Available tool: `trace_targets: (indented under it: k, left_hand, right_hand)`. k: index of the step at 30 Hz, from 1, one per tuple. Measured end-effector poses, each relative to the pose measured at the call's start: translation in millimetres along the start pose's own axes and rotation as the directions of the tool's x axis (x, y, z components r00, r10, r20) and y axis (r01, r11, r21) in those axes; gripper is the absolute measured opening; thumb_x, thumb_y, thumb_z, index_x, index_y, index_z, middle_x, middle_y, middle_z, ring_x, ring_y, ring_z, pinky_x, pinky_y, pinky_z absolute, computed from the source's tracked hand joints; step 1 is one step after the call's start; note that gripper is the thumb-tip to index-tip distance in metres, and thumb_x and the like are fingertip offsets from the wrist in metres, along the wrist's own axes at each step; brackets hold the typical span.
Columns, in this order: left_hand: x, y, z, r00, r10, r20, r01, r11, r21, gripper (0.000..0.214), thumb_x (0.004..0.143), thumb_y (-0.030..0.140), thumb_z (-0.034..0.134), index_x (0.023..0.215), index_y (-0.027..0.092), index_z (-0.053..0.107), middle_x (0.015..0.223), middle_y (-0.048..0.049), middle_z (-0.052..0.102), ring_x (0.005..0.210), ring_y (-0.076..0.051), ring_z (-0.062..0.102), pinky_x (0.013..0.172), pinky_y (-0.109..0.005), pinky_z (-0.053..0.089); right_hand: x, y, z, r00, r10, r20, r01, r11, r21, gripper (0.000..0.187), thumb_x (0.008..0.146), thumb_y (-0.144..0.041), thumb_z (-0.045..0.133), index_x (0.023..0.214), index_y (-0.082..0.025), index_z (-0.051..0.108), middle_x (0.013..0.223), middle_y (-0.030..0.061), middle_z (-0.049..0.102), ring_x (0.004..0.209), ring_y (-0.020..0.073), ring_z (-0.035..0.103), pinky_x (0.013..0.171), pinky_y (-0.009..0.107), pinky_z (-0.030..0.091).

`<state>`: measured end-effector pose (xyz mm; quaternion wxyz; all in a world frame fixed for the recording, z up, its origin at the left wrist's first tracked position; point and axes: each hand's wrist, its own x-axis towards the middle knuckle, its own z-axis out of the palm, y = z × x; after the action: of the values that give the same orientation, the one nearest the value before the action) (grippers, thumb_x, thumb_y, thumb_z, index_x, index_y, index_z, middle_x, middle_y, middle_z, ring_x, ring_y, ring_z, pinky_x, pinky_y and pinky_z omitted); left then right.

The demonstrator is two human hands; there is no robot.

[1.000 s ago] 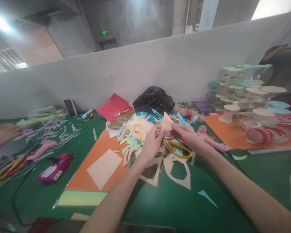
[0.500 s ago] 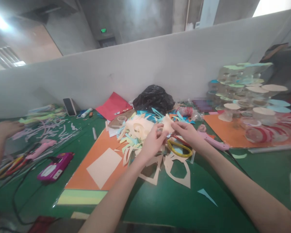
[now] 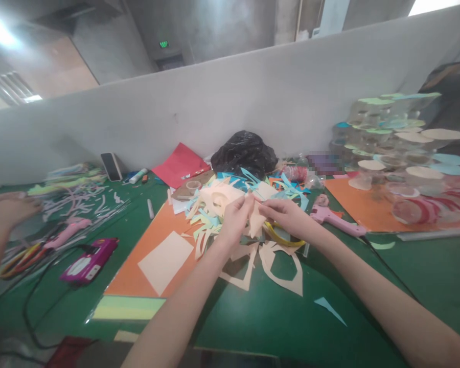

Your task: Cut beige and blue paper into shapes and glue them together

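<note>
A small piece of cream paper (image 3: 256,223) is pinched between my two hands above a heap of paper scraps. My left hand (image 3: 234,220) grips its left side with thumb and fingers. On the opposite side, my right hand (image 3: 285,215) has its fingertips closed on the paper's upper edge. Scissors with yellow handles (image 3: 285,238) lie just under my right hand, partly hidden by it. Cream cut-out remnants (image 3: 282,266) with holes rest on the green table in front of the heap.
Right of my hands lies a pink glue gun (image 3: 339,221) with its cord. Bottle pieces topped with paper discs (image 3: 423,174) are stacked farther right. A cream sheet (image 3: 166,262) rests on orange card. Another person's hand (image 3: 13,207) is at far left. A black plastic bag (image 3: 244,153) sits behind.
The cream paper has turned and now hangs lower between my hands. Both hands have shifted their hold on it. The other person's hand at the left has come slightly further into view.
</note>
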<state>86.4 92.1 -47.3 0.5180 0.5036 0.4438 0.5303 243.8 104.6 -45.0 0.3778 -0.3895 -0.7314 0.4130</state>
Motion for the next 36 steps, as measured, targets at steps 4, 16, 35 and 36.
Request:
trace_targets:
  k: [4,16,35,36]
  left_hand:
    - [0.3,-2.1,0.2,1.0,-0.01,-0.03,0.009,1.0,-0.004,0.047,0.081,0.061,0.056,0.08,0.015,0.066,0.064,-0.0005,0.06,0.056,-0.011,0.052,0.052,-0.021,0.04]
    - [0.1,0.7,0.6,0.99,-0.072,0.123,0.047,0.979,0.198,0.03,0.088,0.048,0.053,0.077,0.021,0.05,0.059,0.0036,0.052,0.043,-0.011,0.049,0.046,-0.024,0.04]
    - [4.2,2.8,-2.6,0.988,-0.014,0.155,-0.01,0.988,0.155,0.027,0.08,0.044,0.065,0.078,0.019,0.055,0.055,0.0031,0.058,0.043,-0.011,0.052,0.049,-0.024,0.042]
    - [5.6,2.0,-3.9,0.993,0.003,0.122,-0.02,0.99,0.136,0.026,0.08,0.043,0.065,0.078,0.019,0.055,0.056,0.0026,0.059,0.045,-0.011,0.053,0.05,-0.024,0.043]
  right_hand:
    - [-0.5,0.4,2.9,1.0,0.022,0.008,-0.022,1.0,-0.015,0.039,0.087,-0.045,0.05,0.057,-0.021,0.045,0.057,-0.0044,0.043,0.055,0.0121,0.039,0.054,0.026,0.03]
    - [8.2,8.6,-3.3,0.965,0.123,-0.233,-0.121,0.992,0.023,0.043,0.084,-0.058,0.046,0.06,-0.022,0.047,0.053,-0.0018,0.051,0.054,0.0153,0.049,0.056,0.028,0.039]
    - [8.4,12.7,-8.8,0.96,0.152,-0.234,-0.194,0.967,-0.168,0.042,0.093,-0.051,0.032,0.072,-0.021,0.053,0.067,0.0015,0.061,0.064,0.0175,0.059,0.064,0.028,0.043]
    - [6.6,11.9,-8.3,0.96,0.167,-0.226,-0.212,0.958,-0.191,0.04,0.094,-0.048,0.033,0.073,-0.021,0.054,0.069,0.0027,0.063,0.066,0.0187,0.06,0.065,0.029,0.043]
